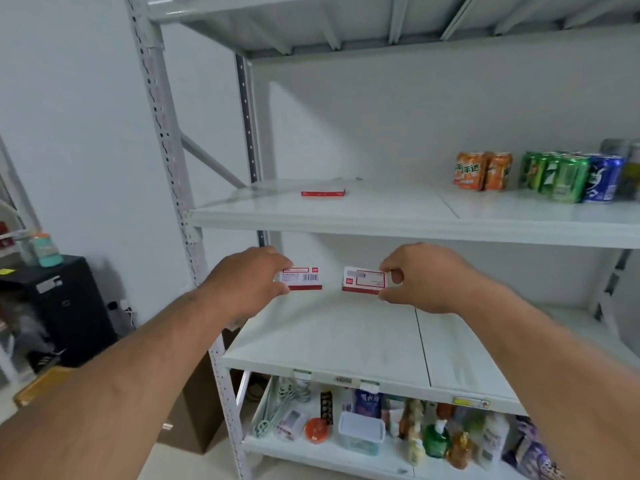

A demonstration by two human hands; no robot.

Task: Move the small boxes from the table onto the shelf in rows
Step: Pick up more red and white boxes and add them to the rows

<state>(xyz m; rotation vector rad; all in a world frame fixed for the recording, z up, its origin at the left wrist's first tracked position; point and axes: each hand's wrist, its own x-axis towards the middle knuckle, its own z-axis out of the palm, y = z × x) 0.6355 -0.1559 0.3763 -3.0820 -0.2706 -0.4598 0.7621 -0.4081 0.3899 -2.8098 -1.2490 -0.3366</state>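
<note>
Left hand (254,282) pinches a small red-and-white box (304,278) by its left end; right hand (424,277) pinches a second box (362,280) by its right end. Both boxes hang level, apart, over the back edge of the middle shelf (329,341). A third box (323,193) lies flat near the upper shelf's (381,220) left end. Cans (568,178) at the right are cut off; print on the boxes is unreadable.

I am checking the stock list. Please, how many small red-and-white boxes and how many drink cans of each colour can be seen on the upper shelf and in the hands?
Small red-and-white boxes: 3 (one in the left hand, one in the right hand, one on the upper shelf)
Orange cans: 2
Green cans: 3, partly overlapping
Blue cans: 1
Total: 9
Further cans at the right edge are cut off and not counted.
</note>
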